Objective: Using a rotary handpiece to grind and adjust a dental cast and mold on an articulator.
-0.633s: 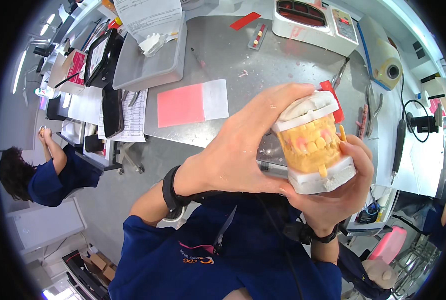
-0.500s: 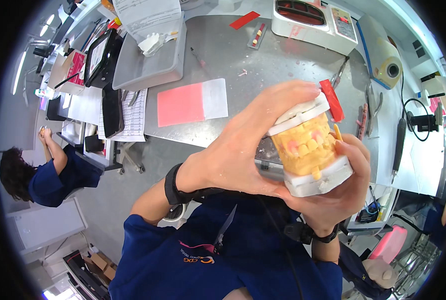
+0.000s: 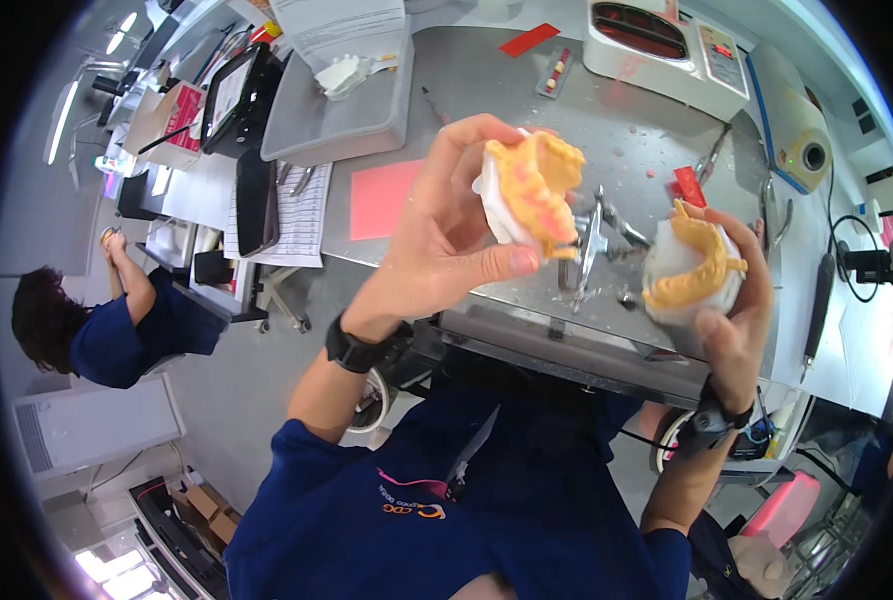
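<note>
Two yellow dental casts with white plaster bases are held apart above the bench, their tooth sides turned up. My left hand [image 3: 436, 240] is closed around one dental cast [image 3: 531, 190], which has pink patches by its teeth. My right hand [image 3: 744, 300] grips the other dental cast [image 3: 704, 265], a horseshoe-shaped arch, by its white base. Between the two shows a metal hinged frame, apparently an articulator [image 3: 594, 240]. Whether it is joined to the casts is hidden. A pink wax sheet [image 3: 381, 200] lies beside my left hand, partly covered by it.
At the back left stands a clear plastic tub [image 3: 341, 140] with a white plaster piece and papers. A white device [image 3: 666, 75] with a dark window is at the back right. Red strips [image 3: 529, 40] and hand tools [image 3: 706, 155] lie on the metal bench. Another person [image 3: 116, 320] sits far left.
The two casts, closed together before, are now parted, one in each hand. My left hand has turned its cast tooth side up, and my right hand has moved right. The metal frame has come into sight.
</note>
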Demonstrator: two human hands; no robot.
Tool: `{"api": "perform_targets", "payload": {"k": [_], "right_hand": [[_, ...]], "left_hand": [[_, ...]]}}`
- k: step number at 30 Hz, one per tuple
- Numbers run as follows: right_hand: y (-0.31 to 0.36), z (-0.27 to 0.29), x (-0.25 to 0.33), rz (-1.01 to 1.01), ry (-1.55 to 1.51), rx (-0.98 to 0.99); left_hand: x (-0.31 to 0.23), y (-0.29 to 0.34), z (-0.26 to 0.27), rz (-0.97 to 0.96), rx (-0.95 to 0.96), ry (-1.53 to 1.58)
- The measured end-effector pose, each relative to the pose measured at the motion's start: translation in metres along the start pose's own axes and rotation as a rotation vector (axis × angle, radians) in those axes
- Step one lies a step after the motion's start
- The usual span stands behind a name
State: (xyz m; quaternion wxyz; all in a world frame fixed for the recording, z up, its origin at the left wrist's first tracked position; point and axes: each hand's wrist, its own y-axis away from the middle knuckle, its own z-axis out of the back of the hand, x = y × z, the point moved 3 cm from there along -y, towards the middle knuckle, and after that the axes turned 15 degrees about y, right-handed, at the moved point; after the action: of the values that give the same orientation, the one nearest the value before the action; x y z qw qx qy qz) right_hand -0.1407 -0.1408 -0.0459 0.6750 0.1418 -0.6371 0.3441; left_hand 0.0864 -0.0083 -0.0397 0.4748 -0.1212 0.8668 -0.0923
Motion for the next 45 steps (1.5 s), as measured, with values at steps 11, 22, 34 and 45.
{"api": "perform_targets", "payload": {"k": [11, 22, 34, 45], "right_hand": [[0.012, -0.097, 0.037, -0.036, 0.554, -0.028], [0.030, -0.134, 0.007, -0.130, 0.292, -0.262], [0.040, -0.131, 0.010, -0.402, 0.053, -0.335], [-0.050, -0.108, 0.112, 0.135, 0.534, -0.125]], "left_hand": [[0.017, 0.023, 0.007, -0.296, -0.171, -0.242], [0.029, 0.046, -0.007, -0.391, -0.257, -0.319], [0.043, 0.056, -0.020, -0.467, -0.369, -0.251], [0.032, 0.043, -0.007, -0.428, -0.376, -0.195]]}}
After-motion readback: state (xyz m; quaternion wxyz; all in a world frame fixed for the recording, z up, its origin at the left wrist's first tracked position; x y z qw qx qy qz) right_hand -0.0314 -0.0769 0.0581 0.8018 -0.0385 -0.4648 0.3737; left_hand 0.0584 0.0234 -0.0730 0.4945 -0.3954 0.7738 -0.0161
